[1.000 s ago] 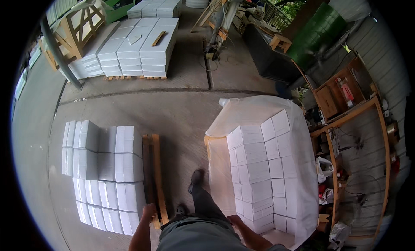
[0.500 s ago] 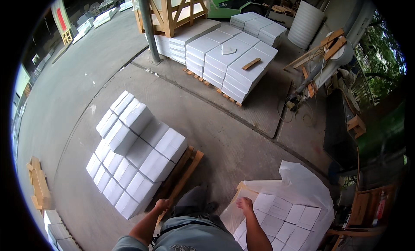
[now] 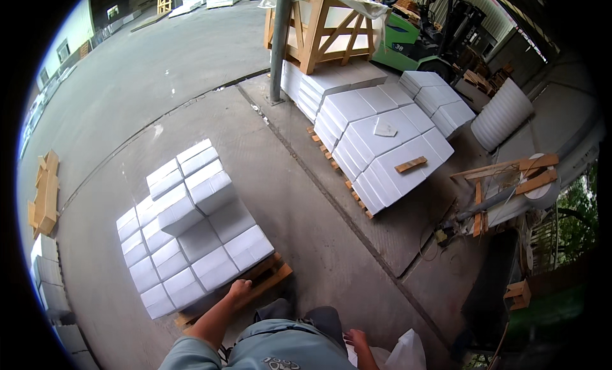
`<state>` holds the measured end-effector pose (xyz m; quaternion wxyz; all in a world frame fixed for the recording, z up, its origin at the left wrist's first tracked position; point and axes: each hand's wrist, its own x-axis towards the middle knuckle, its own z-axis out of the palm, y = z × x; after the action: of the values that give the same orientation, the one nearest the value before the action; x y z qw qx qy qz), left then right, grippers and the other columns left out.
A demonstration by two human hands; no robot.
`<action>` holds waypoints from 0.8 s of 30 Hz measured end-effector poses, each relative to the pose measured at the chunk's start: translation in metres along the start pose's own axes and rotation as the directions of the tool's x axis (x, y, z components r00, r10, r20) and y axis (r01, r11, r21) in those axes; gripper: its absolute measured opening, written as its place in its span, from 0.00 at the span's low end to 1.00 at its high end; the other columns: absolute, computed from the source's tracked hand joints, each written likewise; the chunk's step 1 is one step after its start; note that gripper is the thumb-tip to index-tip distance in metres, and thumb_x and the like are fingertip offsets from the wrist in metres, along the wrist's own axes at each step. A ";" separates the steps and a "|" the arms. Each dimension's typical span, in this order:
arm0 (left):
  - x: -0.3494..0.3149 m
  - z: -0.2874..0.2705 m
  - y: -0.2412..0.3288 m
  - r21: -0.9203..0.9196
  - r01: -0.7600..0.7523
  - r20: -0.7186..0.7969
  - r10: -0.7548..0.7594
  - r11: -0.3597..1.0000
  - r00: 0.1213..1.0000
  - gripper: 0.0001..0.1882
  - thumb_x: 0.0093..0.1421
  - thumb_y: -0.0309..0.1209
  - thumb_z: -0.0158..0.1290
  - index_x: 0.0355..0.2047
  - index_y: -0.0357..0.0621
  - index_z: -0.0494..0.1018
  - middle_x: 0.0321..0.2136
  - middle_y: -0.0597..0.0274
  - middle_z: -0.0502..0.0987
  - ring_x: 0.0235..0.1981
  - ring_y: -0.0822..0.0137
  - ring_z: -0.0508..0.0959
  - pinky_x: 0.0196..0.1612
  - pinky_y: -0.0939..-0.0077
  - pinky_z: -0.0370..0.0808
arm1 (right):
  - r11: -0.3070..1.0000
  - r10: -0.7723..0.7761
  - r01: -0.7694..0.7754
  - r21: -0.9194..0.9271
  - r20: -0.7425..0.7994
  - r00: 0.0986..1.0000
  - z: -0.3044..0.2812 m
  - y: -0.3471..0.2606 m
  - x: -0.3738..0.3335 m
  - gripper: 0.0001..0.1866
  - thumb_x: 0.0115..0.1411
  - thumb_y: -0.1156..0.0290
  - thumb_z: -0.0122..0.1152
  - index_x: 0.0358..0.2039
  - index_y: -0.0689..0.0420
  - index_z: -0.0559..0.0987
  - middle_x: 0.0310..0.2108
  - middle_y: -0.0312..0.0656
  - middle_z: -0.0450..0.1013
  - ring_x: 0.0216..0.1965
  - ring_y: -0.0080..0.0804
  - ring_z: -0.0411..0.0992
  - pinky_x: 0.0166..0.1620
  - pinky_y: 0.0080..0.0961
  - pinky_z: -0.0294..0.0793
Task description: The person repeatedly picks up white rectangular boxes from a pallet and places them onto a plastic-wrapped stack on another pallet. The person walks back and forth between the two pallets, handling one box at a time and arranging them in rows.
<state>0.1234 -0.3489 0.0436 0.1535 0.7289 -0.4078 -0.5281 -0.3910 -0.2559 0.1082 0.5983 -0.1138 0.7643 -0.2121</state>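
My left hand [image 3: 240, 290] hangs at the near edge of a pallet stack of white boxes [image 3: 220, 268]. Its fingers are curled in and nothing shows in them; whether it touches the stack I cannot tell. The wooden pallet [image 3: 270, 275] sticks out beside it under the boxes. On the far side the stack rises higher, with upper boxes [image 3: 213, 190] resting on the lower ones. Low at my right side is my right hand [image 3: 355, 337], fingers loosely apart and holding nothing, close to a white plastic sheet [image 3: 406, 352] at the lower edge.
Ahead to the right stands a large pallet load of white boxes [image 3: 376, 147]. Behind it are a wooden crate [image 3: 328, 29], a grey post [image 3: 278, 51] and a green forklift [image 3: 398, 45]. Wooden pieces [image 3: 43, 191] lie far left. Scrap boards [image 3: 510, 172] lean at the right.
My view has turned right, with my body, away from the plastic-lined boxes, now mostly out of sight. My right hand has dropped lower; my left is nearer the pallet stack's edge.
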 end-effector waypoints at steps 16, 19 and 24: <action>0.052 0.069 -0.004 0.549 0.230 -0.144 -0.180 0.803 0.973 0.13 0.47 0.35 0.56 0.31 0.42 0.73 0.29 0.49 0.77 0.35 0.50 0.77 0.36 0.58 0.74 | 0.908 0.074 0.045 -0.416 0.265 0.961 0.018 -0.324 0.216 0.14 0.58 0.64 0.50 0.41 0.60 0.71 0.33 0.44 0.75 0.33 0.39 0.75 0.34 0.36 0.75; 0.069 0.083 0.044 0.119 0.255 -0.276 -0.215 0.960 0.937 0.14 0.44 0.33 0.59 0.32 0.43 0.72 0.30 0.47 0.76 0.36 0.47 0.76 0.38 0.57 0.74 | 0.880 -0.005 0.144 -0.452 0.293 0.956 0.019 -0.428 0.259 0.14 0.60 0.65 0.49 0.41 0.62 0.71 0.36 0.47 0.75 0.32 0.39 0.75 0.31 0.33 0.76; 0.093 0.091 0.116 -0.768 0.270 -0.193 -0.612 0.581 0.767 0.14 0.53 0.35 0.49 0.30 0.34 0.73 0.28 0.50 0.76 0.27 0.55 0.78 0.31 0.64 0.75 | 0.767 -0.042 0.223 -0.602 0.299 0.953 0.073 -0.547 0.320 0.14 0.58 0.66 0.49 0.41 0.63 0.71 0.35 0.48 0.75 0.30 0.37 0.76 0.28 0.29 0.75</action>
<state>0.0024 -0.4727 0.0235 0.3651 0.7920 0.0711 -0.4841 -0.4474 -0.8903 0.0693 0.6066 -0.3888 0.6928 0.0309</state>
